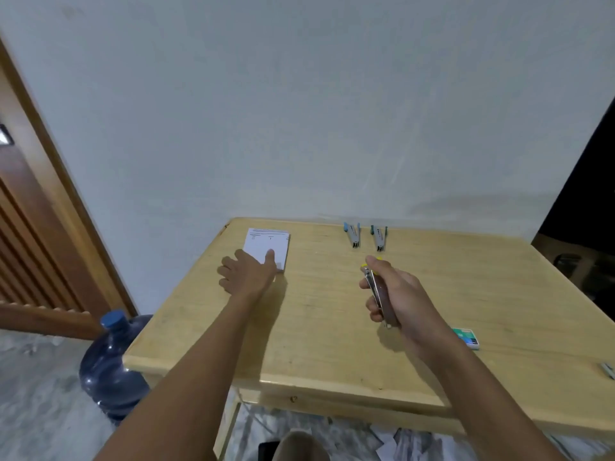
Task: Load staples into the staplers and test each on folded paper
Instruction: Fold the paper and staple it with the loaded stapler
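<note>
A folded white paper (269, 242) lies at the far left of the wooden table (332, 327). My left hand (248, 272) rests on the paper's near edge, thumb laid flat on the sheet, fingers spread. My right hand (396, 296) grips a metal stapler with yellow trim (377, 291) above the middle of the table. Two more staplers lie by the wall: one with light blue trim (352, 234) and one with dark green trim (379, 237). A green staple box (467, 337) sits to the right of my right wrist.
A small metal item (608, 371) lies at the table's right edge. A blue water jug (111, 364) stands on the floor left of the table, beside a wooden door (36, 227). Crumpled paper (396, 442) lies on the floor under the table.
</note>
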{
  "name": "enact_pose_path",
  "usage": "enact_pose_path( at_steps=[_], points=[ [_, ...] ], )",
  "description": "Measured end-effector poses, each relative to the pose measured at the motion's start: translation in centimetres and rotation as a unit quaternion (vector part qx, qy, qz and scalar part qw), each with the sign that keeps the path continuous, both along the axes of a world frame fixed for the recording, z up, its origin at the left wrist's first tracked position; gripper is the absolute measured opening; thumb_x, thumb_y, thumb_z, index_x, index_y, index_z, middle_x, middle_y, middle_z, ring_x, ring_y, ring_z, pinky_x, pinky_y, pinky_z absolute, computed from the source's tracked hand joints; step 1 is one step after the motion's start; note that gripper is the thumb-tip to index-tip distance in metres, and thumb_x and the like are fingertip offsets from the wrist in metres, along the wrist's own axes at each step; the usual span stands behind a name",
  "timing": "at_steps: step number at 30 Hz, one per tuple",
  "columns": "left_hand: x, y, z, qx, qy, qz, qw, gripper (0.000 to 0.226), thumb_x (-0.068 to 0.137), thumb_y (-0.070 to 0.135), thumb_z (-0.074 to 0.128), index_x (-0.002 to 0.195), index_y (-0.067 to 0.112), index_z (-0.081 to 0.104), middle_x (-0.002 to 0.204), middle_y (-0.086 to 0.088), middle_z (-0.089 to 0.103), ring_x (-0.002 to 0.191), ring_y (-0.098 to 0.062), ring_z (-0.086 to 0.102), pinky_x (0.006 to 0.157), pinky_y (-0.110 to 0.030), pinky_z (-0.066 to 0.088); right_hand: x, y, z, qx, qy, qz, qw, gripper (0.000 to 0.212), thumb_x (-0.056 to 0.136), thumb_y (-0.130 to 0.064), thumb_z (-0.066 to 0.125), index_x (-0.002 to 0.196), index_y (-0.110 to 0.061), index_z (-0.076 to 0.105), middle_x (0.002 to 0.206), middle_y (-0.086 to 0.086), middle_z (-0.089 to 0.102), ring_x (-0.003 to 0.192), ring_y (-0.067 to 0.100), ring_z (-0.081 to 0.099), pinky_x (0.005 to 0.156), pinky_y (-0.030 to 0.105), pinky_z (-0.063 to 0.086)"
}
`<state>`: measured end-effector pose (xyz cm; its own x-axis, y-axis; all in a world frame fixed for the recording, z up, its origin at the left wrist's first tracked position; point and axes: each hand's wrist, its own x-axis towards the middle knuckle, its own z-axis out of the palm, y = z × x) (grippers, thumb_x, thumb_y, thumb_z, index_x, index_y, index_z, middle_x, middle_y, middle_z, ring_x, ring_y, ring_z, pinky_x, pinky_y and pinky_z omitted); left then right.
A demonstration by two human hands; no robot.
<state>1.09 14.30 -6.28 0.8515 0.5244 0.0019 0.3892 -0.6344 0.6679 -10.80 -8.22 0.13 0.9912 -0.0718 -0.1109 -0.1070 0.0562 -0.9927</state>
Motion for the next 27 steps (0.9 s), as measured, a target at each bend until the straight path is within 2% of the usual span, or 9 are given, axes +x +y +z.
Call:
enact_pose_path(
  at_steps=[4, 9, 11, 13, 14, 16, 19, 23, 27],
  points=[
    [3.3, 0.9, -0.4, 0.059, 0.065, -0.010, 0.996, 0.070, 0.088, 0.057, 0.055, 0.131, 0.005, 0.041, 0.141, -0.017, 0.036, 0.133, -0.035, 0.031, 0.104, -0.044, 0.028, 1.2, -0.9, 0.5, -0.066, -0.001, 0.006, 0.998, 0.040, 0.090, -0.048, 0.061, 0.086, -0.008, 0.061, 0.046, -0.011, 0.050, 0.041, 0.013, 0.039, 0.045, 0.025, 0.034],
    [5.7, 1.8, 0.4, 0.003, 0.113, -0.022, 0.993, 0.069, 0.079, 0.044, 0.073, 0.130, 0.008, 0.043, 0.135, -0.011, 0.043, 0.130, -0.030, 0.035, 0.101, -0.040, 0.030, 1.8, -1.9, -0.1, -0.074, -0.027, 0.005, 0.997, 0.070, 0.065, -0.069, 0.073, 0.089, -0.004, 0.061, 0.075, 0.010, 0.046, 0.048, 0.015, 0.031, 0.047, 0.027, 0.028],
    [6.3, 2.7, 0.4, -0.059, 0.091, -0.026, 0.994, 0.048, 0.077, 0.032, 0.072, 0.115, 0.012, 0.051, 0.113, -0.005, 0.054, 0.118, -0.028, 0.044, 0.097, -0.040, 0.033, 1.8, -1.8, -0.4, -0.074, -0.031, 0.003, 0.997, 0.059, 0.069, -0.062, 0.072, 0.085, -0.006, 0.062, 0.070, 0.007, 0.043, 0.046, 0.014, 0.026, 0.045, 0.025, 0.024],
    [6.1, 3.7, 0.3, -0.148, 0.028, -0.051, 0.987, 0.026, 0.068, 0.024, 0.063, 0.090, 0.012, 0.055, 0.086, -0.003, 0.057, 0.094, -0.027, 0.053, 0.088, -0.041, 0.041, 1.9, -1.6, -0.8, -0.074, -0.036, -0.010, 0.997, 0.038, 0.079, -0.046, 0.072, 0.087, -0.009, 0.065, 0.063, 0.000, 0.048, 0.044, 0.013, 0.025, 0.044, 0.024, 0.024],
    [5.6, 4.0, 0.4, -0.190, -0.014, -0.072, 0.979, 0.021, 0.067, 0.023, 0.060, 0.083, 0.010, 0.055, 0.082, -0.005, 0.057, 0.084, -0.027, 0.054, 0.080, -0.040, 0.045, 2.0, -1.4, -0.9, -0.077, -0.038, -0.020, 0.996, 0.031, 0.083, -0.038, 0.072, 0.091, -0.009, 0.067, 0.063, -0.004, 0.053, 0.043, 0.012, 0.026, 0.044, 0.024, 0.025],
    [3.5, 4.0, 1.5, -0.276, -0.072, -0.113, 0.952, 0.016, 0.081, 0.020, 0.063, 0.087, 0.005, 0.062, 0.091, -0.009, 0.065, 0.080, -0.027, 0.060, 0.071, -0.036, 0.049, 2.4, -1.2, -1.5, -0.086, -0.042, -0.034, 0.995, 0.023, 0.086, -0.030, 0.072, 0.095, -0.009, 0.069, 0.066, -0.008, 0.059, 0.043, 0.012, 0.027, 0.041, 0.022, 0.025],
    [-0.2, 3.4, 2.7, -0.384, -0.094, -0.174, 0.902, 0.018, 0.095, 0.019, 0.063, 0.106, 0.005, 0.068, 0.107, -0.013, 0.074, 0.094, -0.031, 0.072, 0.084, -0.045, 0.059, 2.9, -0.8, -1.7, -0.074, -0.033, -0.051, 0.995, 0.019, 0.089, -0.028, 0.070, 0.098, -0.011, 0.069, 0.069, -0.007, 0.064, 0.044, 0.012, 0.028, 0.040, 0.021, 0.026],
    [-5.3, 1.1, 3.1, -0.507, -0.097, -0.204, 0.832, 0.026, 0.096, 0.017, 0.062, 0.116, 0.001, 0.062, 0.114, -0.018, 0.072, 0.106, -0.038, 0.068, 0.094, -0.057, 0.052, 3.2, -0.1, -1.3, -0.067, -0.013, -0.041, 0.997, 0.020, 0.088, -0.036, 0.070, 0.102, -0.021, 0.072, 0.045, -0.012, 0.037, 0.044, 0.011, 0.030, 0.037, 0.015, 0.029],
    [-9.1, -1.5, 2.6, -0.523, -0.081, -0.220, 0.820, 0.025, 0.094, 0.016, 0.063, 0.115, 0.003, 0.062, 0.111, -0.018, 0.073, 0.100, -0.035, 0.070, 0.090, -0.053, 0.052, 2.5, 0.7, -1.3, -0.042, -0.017, -0.001, 0.999, 0.014, 0.089, -0.031, 0.070, 0.098, -0.020, 0.070, 0.053, -0.006, 0.042, 0.042, 0.010, 0.029, 0.039, 0.018, 0.029]
  ],
)
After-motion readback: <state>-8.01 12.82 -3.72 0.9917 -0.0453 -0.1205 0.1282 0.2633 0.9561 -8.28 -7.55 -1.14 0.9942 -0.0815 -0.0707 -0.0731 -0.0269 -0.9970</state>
